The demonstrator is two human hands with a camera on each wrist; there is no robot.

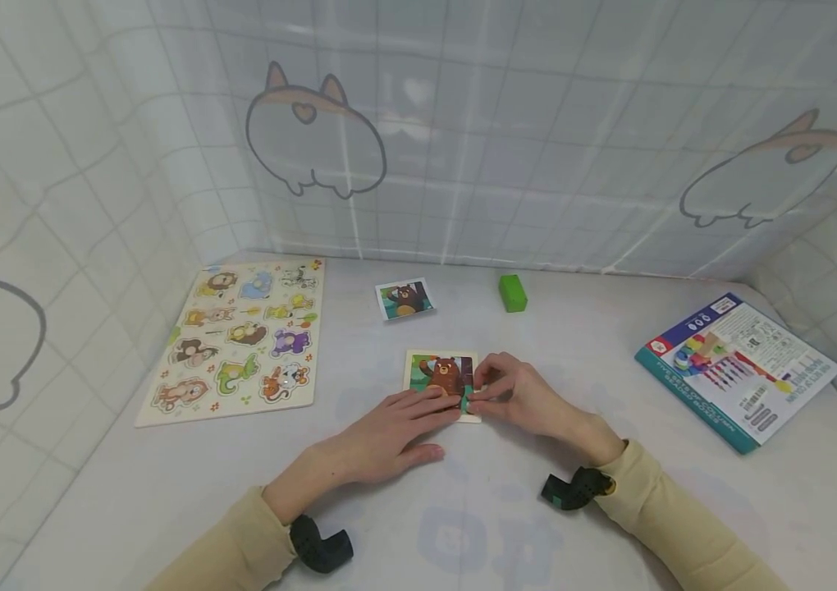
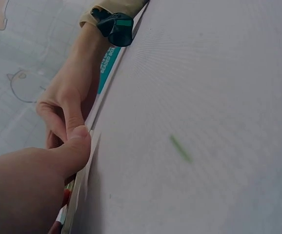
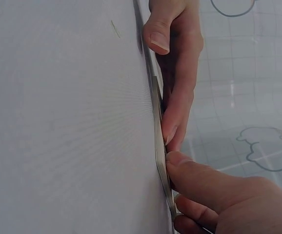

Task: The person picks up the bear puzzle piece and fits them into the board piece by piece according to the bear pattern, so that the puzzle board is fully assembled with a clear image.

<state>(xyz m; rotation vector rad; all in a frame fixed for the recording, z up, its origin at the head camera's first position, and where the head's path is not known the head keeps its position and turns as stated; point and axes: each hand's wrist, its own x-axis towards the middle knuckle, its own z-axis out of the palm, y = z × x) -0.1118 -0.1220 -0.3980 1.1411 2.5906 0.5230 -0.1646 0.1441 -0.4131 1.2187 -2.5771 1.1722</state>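
A small square bear puzzle (image 1: 442, 373) in a pale wooden frame lies on the table in front of the person. My left hand (image 1: 396, 427) reaches in from the left, its fingers extended flat across the lower part of the picture. At the right side, my right hand (image 1: 525, 398) pinches a teal-and-dark puzzle piece (image 1: 467, 396) between thumb and bent fingers. Seen from the right wrist, the thumb of the right hand (image 3: 243, 195) presses at the puzzle's edge (image 3: 158, 131), close to the left fingertips. Fingers hide part of the picture.
A picture card (image 1: 405, 299) with the same bear lies behind the puzzle, and a green block (image 1: 513, 293) is to its right. An animal puzzle board (image 1: 215, 328) lies at left. A boxed set (image 1: 739, 369) lies at right. Tiled, cartoon-printed sheeting (image 1: 507, 164) rises behind the table.
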